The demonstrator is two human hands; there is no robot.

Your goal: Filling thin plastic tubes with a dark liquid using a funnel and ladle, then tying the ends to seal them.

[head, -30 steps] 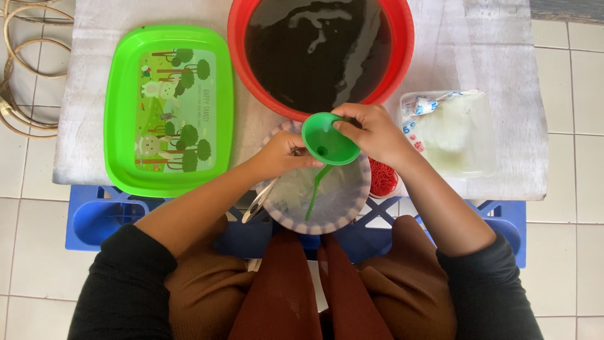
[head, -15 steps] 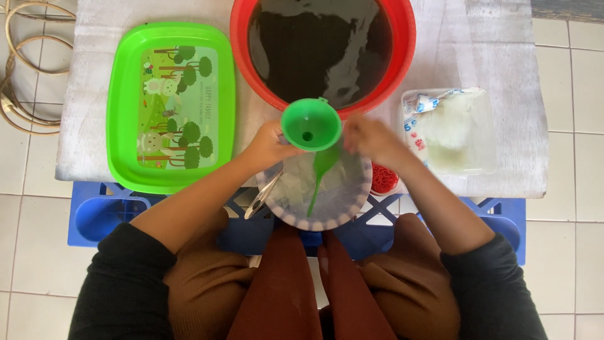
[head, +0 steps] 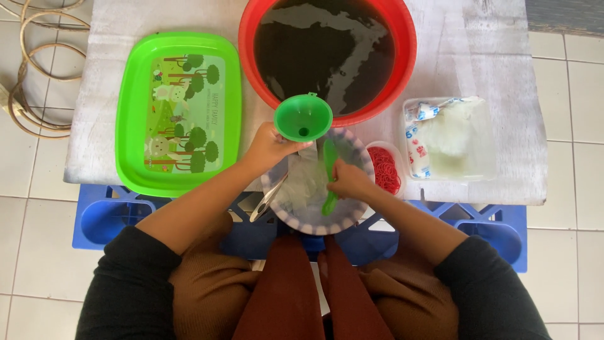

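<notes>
My left hand holds a green funnel by its rim, just above the near edge of a red basin full of dark liquid. My right hand is lower, inside a shallow round bowl with a patterned rim, its fingers closed on a long green handle. Clear plastic lies crumpled in the bowl, and a metal spoon leans over its left rim.
A green tray lies at the left of the white table. A small tub of red rubber bands and a clear box of plastic bags stand at the right. Blue crates sit below; a coiled hose lies on the floor.
The funnel has moved left and up toward the basin and is now in my left hand alone. My right hand let go of it and dropped into the bowl onto the green handle.
</notes>
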